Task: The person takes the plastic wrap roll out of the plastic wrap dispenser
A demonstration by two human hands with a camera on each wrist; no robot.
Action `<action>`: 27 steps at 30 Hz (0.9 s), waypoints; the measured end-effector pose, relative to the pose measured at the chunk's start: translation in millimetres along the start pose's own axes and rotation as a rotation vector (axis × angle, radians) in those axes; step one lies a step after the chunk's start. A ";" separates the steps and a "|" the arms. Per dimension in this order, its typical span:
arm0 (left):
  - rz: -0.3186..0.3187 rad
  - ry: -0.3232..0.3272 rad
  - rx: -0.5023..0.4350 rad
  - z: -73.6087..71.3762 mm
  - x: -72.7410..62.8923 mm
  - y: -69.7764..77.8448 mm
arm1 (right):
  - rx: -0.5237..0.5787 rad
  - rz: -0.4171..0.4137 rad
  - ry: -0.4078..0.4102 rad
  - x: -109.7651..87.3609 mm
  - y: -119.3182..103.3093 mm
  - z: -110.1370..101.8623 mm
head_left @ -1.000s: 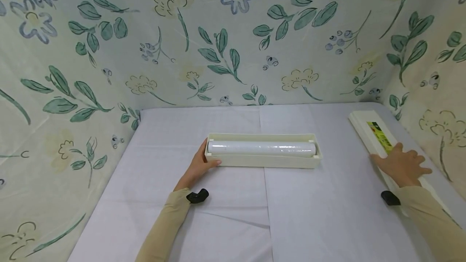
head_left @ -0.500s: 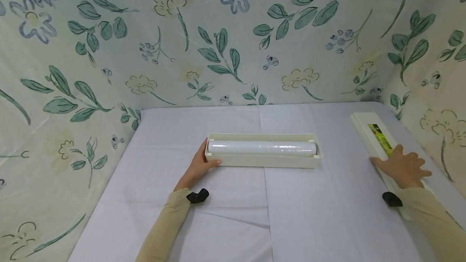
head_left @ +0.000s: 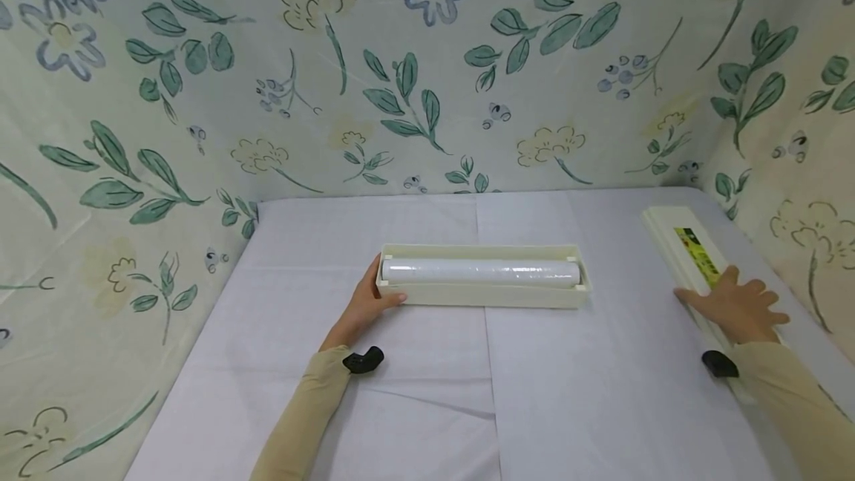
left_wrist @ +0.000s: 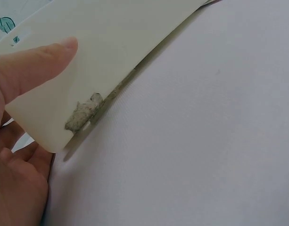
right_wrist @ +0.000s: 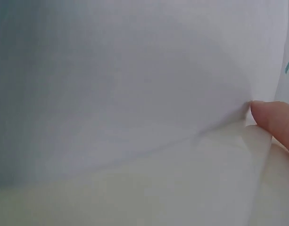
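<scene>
A long cream-white dispenser box (head_left: 484, 298) lies crosswise in the middle of the head view, its top uncovered. Inside it sits a shiny roll of cling film (head_left: 481, 272). My left hand (head_left: 361, 308) grips the box's left end, thumb on the front wall and fingers behind the end. Grey grime (left_wrist: 84, 113) marks that wall's lower edge in the left wrist view. Over at the right, my right hand (head_left: 738, 309) rests spread on a long white lid (head_left: 669, 234) with a yellow-green label (head_left: 698, 254). Its thumb (right_wrist: 272, 115) lies at the lid's edge in the right wrist view.
A white cloth (head_left: 401, 421) with fold lines covers the table. Floral fabric (head_left: 427, 80) hangs as walls behind and at both sides. The lid lies slantwise near the right side wall.
The lid has shifted slightly, its near end swinging left and settling. My right thumb has moved a little outward to the left. The left hand, box and roll have stayed put.
</scene>
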State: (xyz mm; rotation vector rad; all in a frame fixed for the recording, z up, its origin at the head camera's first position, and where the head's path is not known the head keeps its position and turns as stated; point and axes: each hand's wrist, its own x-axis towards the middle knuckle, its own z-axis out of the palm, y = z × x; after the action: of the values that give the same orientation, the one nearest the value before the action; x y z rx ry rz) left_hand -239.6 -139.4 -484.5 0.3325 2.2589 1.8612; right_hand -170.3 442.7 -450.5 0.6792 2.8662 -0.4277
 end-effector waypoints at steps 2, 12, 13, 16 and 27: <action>-0.005 -0.004 -0.004 0.3 -0.7 -0.2 | 0.002 0.005 -0.005 -0.3 0.6 0.7; -0.009 -0.019 -0.021 -0.4 -4.2 7.7 | -0.001 0.028 -0.034 -1.4 -2.7 -1.0; -0.004 -0.016 -0.019 -0.5 -2.3 3.6 | 0.000 0.030 -0.036 -1.9 -2.7 -1.1; 0.004 -0.010 -0.014 -0.3 -0.1 -0.5 | 0.007 0.024 -0.042 -3.3 -2.6 -1.8; -0.027 -0.047 -0.034 0.3 -9.2 24.9 | 0.027 -0.050 -0.003 -0.7 3.5 -3.5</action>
State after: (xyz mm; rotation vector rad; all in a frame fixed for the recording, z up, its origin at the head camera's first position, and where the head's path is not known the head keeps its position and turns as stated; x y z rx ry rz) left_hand -229.5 -137.2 -460.0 0.3354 2.1875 1.8565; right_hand -168.5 446.5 -447.9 0.6123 2.8842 -0.4743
